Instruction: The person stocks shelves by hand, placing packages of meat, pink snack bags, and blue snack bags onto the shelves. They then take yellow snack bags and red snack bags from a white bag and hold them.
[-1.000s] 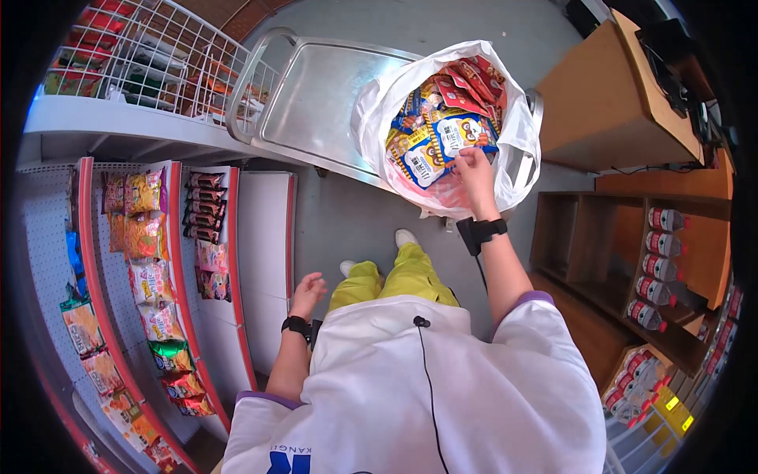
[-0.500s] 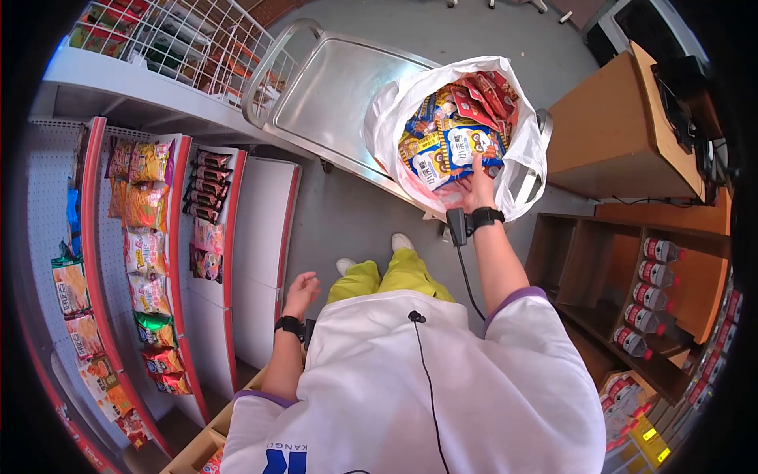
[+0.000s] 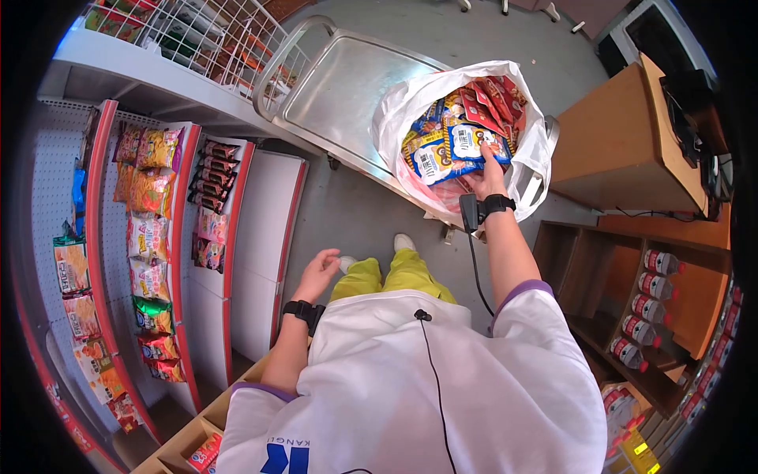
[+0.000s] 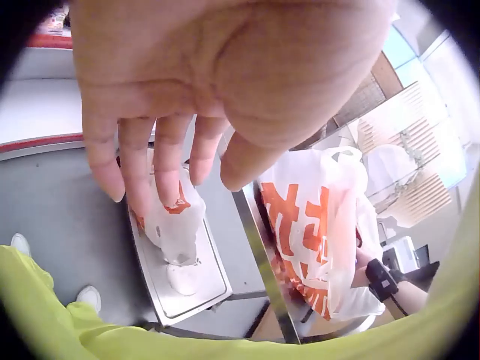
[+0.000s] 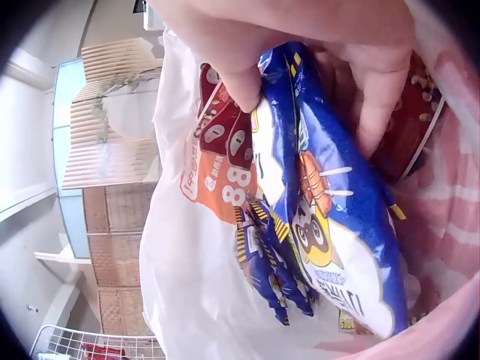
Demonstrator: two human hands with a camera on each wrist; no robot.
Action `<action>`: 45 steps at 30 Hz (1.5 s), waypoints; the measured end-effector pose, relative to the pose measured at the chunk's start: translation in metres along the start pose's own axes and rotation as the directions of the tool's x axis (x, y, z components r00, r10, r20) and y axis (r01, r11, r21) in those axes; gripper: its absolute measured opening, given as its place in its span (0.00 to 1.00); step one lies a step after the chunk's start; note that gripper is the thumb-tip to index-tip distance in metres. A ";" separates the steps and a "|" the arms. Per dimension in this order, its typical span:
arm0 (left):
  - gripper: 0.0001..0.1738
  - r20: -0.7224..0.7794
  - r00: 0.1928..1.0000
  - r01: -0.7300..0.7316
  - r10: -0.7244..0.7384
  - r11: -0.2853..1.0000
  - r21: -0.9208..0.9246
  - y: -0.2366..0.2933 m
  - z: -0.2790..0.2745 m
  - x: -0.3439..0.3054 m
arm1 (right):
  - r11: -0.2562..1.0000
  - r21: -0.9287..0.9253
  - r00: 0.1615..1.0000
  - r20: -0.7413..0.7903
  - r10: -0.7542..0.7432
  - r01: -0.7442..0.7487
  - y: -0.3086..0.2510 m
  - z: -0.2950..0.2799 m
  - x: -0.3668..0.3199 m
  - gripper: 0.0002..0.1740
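In the head view my right hand (image 3: 491,178) reaches into a white plastic bag (image 3: 392,107) standing on a metal trolley. It grips a blue-and-white snack packet (image 3: 467,142) with a cartoon animal on it. From the right wrist, the thumb lies on one side of the packet (image 5: 349,247) and fingers on the other. Similar blue packets (image 5: 262,266) and red packets (image 3: 482,110) fill the bag around it. My left hand (image 3: 319,272) hangs loosely beside my left hip, holding nothing. In the left wrist view its palm (image 4: 232,82) and relaxed fingers show.
The trolley (image 3: 339,87) has a handle on its left end and another white bag (image 4: 161,232) on its lower tray. Snack shelves (image 3: 150,229) stand to the left, below a wire basket (image 3: 213,47). At right are a wooden cabinet (image 3: 624,150) and a shelf with bottles (image 3: 651,284).
My right hand has gone from touching the packets from above to gripping one by its near edge. My left hand has moved slightly forward and right, and the view has shifted.
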State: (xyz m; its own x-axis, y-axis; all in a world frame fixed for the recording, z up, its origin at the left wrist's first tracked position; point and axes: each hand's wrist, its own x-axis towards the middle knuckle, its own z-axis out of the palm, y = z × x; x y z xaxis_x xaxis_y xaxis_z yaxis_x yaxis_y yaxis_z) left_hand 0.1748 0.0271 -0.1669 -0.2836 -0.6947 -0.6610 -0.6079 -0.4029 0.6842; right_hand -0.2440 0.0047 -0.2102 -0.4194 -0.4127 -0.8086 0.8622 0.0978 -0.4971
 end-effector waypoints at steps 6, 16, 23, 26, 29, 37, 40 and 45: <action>0.19 0.105 0.991 -0.085 0.078 0.994 0.067 0.029 0.008 0.001 | 0.998 0.062 0.992 0.124 -0.016 0.008 -0.003 -0.010 -0.024 0.25; 0.30 0.460 0.805 -0.379 0.374 0.921 -0.085 0.157 0.057 -0.017 | 0.819 0.569 0.915 0.365 -0.174 -0.071 -0.002 -0.013 -0.107 0.24; 0.41 0.086 0.787 -0.379 0.611 0.589 -0.714 0.207 0.107 -0.008 | 0.919 0.384 0.741 0.643 -0.193 -0.093 0.014 0.015 -0.167 0.28; 0.37 0.018 0.807 -0.314 0.590 0.456 -0.833 0.211 0.102 -0.011 | 0.926 0.377 0.796 0.563 -0.222 -0.009 0.035 0.041 -0.195 0.23; 0.30 -0.114 0.885 -0.281 0.451 0.322 -0.904 0.206 0.083 -0.011 | 0.961 0.263 0.788 0.573 -0.226 0.084 0.057 0.051 -0.205 0.23; 0.24 -0.127 0.925 -0.166 0.358 0.082 -0.983 0.194 0.013 -0.010 | 0.943 -0.030 0.622 0.759 -0.193 0.330 0.089 0.072 -0.222 0.28; 0.24 -0.090 0.933 -0.096 0.348 0.000 -0.995 0.169 -0.014 -0.003 | 0.754 -0.127 0.321 0.940 -0.116 0.644 0.094 0.064 -0.190 0.24; 0.23 -0.043 0.934 -0.026 0.354 -0.051 -0.998 0.150 -0.040 -0.020 | 0.969 -0.222 0.490 0.860 0.143 0.107 0.054 0.088 -0.218 0.28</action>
State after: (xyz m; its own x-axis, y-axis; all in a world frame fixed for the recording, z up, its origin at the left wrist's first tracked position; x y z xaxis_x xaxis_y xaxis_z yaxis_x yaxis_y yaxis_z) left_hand 0.1189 -0.0431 -0.0382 -0.4482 -0.8172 -0.3624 0.7791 -0.5558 0.2898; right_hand -0.0808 0.0206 -0.0334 0.1620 -0.9671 -0.1963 0.7275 0.2515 -0.6383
